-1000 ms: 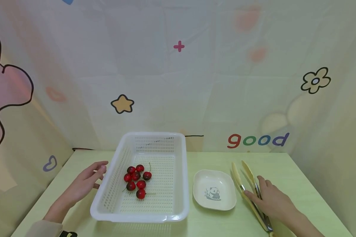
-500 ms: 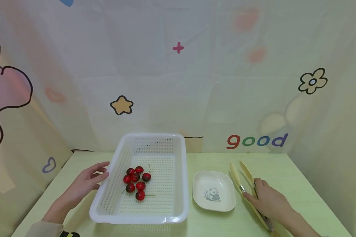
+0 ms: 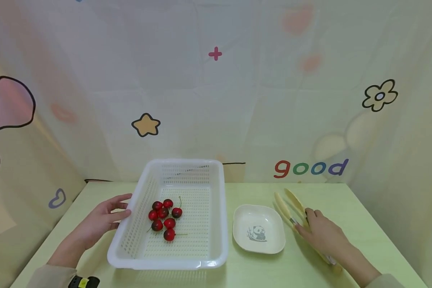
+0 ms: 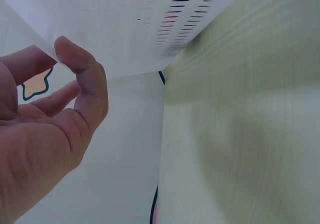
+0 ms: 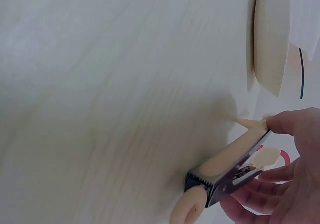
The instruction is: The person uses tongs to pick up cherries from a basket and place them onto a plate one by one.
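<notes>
My left hand (image 3: 99, 219) is at the left rim of a white perforated plastic basket (image 3: 201, 224). In the left wrist view the thumb and a finger (image 4: 82, 66) pinch that rim. Several dark red cherries (image 3: 163, 213), some with stems, lie clustered in the left part of the basket. On the right side my right hand (image 3: 325, 237) grips a pair of tongs (image 3: 283, 207) with cream tips and metal arms, the tips pointing away and spread apart. The right wrist view shows the tongs (image 5: 232, 156) held between thumb and fingers, their looped end close over the table.
Between basket and tongs sits a small white square dish (image 3: 241, 224) with a panda print. Everything stands on a pale green table (image 3: 367, 224). Behind it hangs a printed cloth (image 3: 216, 100), with cloth sides at left and right.
My right hand has closed round the tongs and moved them slightly away and to the left, off their earlier spot. My left fingers have come in to the basket's rim.
</notes>
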{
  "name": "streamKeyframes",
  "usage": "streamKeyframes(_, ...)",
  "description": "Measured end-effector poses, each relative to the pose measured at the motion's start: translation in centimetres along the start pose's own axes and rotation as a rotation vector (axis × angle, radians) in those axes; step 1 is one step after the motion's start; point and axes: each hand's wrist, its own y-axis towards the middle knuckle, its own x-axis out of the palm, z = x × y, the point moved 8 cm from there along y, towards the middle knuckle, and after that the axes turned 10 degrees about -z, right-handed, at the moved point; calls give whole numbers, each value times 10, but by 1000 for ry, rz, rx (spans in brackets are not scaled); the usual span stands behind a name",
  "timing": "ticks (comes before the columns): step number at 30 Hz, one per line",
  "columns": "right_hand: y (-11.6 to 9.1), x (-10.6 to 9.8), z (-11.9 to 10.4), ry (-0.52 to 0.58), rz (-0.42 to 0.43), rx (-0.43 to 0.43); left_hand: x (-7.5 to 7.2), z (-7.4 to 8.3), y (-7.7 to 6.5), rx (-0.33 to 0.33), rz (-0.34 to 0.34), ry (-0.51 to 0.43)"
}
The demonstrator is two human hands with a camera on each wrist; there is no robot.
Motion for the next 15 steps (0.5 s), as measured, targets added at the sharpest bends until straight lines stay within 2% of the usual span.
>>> streamKeyframes(9,5,-1,-1,5,21,25,-1,-7,0,-21,-32,-39)
streamKeyframes(15,8,0,3,21,11,63,0,-7,2,-7,-61,-52)
